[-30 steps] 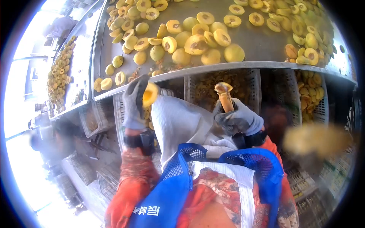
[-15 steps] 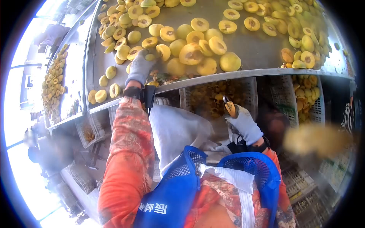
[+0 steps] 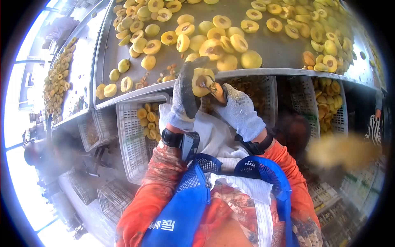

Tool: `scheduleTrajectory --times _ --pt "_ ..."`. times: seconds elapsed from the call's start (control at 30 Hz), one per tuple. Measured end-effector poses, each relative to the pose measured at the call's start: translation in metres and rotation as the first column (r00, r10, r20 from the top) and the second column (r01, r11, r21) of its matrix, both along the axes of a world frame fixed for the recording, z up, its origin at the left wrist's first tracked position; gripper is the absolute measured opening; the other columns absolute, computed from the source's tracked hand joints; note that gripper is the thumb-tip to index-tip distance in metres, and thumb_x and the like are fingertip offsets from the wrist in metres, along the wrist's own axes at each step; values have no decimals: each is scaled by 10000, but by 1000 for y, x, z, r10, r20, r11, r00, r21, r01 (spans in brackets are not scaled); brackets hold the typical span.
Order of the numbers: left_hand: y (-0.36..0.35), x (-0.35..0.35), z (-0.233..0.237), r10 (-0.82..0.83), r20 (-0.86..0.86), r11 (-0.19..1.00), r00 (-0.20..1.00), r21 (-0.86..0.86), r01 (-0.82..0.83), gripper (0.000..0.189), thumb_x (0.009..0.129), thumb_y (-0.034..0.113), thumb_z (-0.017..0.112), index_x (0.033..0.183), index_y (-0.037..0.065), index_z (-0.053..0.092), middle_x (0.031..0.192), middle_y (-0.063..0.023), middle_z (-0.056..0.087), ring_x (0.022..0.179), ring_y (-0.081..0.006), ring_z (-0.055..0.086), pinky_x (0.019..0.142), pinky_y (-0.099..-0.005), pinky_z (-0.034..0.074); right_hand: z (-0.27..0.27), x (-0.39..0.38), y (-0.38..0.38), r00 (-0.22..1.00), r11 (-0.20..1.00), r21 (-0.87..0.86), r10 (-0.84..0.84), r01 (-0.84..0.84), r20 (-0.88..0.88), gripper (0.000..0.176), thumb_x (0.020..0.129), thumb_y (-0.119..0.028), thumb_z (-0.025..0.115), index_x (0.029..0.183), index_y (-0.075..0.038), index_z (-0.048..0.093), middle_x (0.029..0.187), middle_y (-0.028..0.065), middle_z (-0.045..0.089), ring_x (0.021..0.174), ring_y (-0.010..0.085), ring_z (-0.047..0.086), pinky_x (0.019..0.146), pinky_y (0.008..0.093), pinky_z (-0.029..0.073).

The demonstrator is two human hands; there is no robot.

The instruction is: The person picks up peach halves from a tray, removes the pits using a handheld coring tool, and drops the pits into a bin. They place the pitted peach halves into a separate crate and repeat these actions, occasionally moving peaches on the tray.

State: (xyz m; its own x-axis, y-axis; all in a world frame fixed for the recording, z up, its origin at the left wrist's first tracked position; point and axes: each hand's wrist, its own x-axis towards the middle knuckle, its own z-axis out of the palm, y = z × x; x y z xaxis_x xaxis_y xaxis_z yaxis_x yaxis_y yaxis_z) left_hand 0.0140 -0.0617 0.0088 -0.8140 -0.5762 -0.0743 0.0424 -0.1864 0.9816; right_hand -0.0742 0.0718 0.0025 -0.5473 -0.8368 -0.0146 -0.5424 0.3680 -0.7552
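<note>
My left hand point(image 3: 184, 99), in a grey-and-dark work glove, is closed around a halved yellow peach point(image 3: 201, 81), its cut face turned toward my right hand. My gloved right hand point(image 3: 240, 110) grips a pitting tool by its wooden handle point(image 3: 218, 94). The tool's metal end meets the brown pit hollow of the peach half. Both hands are just in front of the metal table's edge point(image 3: 267, 72). Beyond them many peach halves point(image 3: 212, 48) lie on the table, mostly cut side up.
Small pits and scraps point(image 3: 142, 81) lie near the table's front edge. Below it stand white plastic crates point(image 3: 131, 136) with peach halves. More halves are piled on the right of the table point(image 3: 329, 45) and on another table at left point(image 3: 57, 82). A person's arm point(image 3: 377, 103) shows far right.
My left hand has come back from the table with a peach half. My right hand has risen with the tool to meet it. A crate below at left has come into view.
</note>
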Motion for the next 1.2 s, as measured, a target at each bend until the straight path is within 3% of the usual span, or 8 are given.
scheduleTrajectory --times 0.27,0.37,0.5,0.6,0.63,0.93,1.07,1.2 --pt "2 -4 -5 163 19 892 986 -430 -139 494 1013 358 381 1329 -12 466 1180 -136 583 1066 -199 587 926 -327 489 -9 19 6 948 963 -215 -93 163 303 362 799 -186 722 1112 -56 598 857 144 677 771 272 670 673 351 521" --pt "20 -16 14 225 -185 973 957 92 -211 457 993 265 461 1349 -22 450 1256 -152 548 1123 -215 558 955 -331 467 26 9 13 337 959 -57 -42 278 940 328 809 -123 715 1113 -60 608 853 63 670 746 150 635 652 272 504" --pt "22 -11 -1 21 -109 981 994 195 0 397 930 120 549 1314 21 519 1288 -118 560 1131 -211 548 943 -334 455 -5 -8 12 805 899 -356 6 255 593 328 815 -127 717 1115 -53 607 853 42 659 729 109 608 638 254 496" --pt "4 -1 -14 -111 152 490 982 -851 187 440 946 187 533 1327 -24 466 1240 -143 580 1131 -231 571 981 -350 451 2 -12 7 999 932 -359 -42 46 20 360 810 -148 723 1128 -33 600 825 86 662 701 130 606 635 273 496" --pt "7 2 -24 -39 180 635 983 -755 163 394 919 122 576 1284 -3 497 1199 -159 595 1099 -244 594 979 -349 456 12 -10 14 965 942 -306 -62 141 254 274 791 -163 685 1017 -37 597 920 204 648 853 394 622 744 411 503" --pt "18 -4 -34 137 -303 987 943 117 -105 292 956 112 499 1214 -21 474 1215 -214 572 1115 -339 585 941 -459 502 -27 17 16 969 982 -134 -104 136 223 331 784 -293 699 995 -66 583 868 184 649 822 399 620 718 445 496" --pt "24 -11 -35 258 -174 921 950 -252 -296 300 959 144 498 1211 -19 484 1217 -216 569 1085 -317 602 945 -445 502 -30 23 15 974 977 -141 -131 158 184 314 796 -296 690 991 -84 565 860 177 651 802 391 628 701 455 499" --pt "47 -14 17 313 -397 882 863 459 -109 344 984 216 466 1230 -23 496 1170 -204 598 1034 -286 622 930 -417 506 -22 27 18 985 988 -54 -139 145 98 300 815 -305 675 992 -96 551 840 175 650 776 388 633 684 460 501"
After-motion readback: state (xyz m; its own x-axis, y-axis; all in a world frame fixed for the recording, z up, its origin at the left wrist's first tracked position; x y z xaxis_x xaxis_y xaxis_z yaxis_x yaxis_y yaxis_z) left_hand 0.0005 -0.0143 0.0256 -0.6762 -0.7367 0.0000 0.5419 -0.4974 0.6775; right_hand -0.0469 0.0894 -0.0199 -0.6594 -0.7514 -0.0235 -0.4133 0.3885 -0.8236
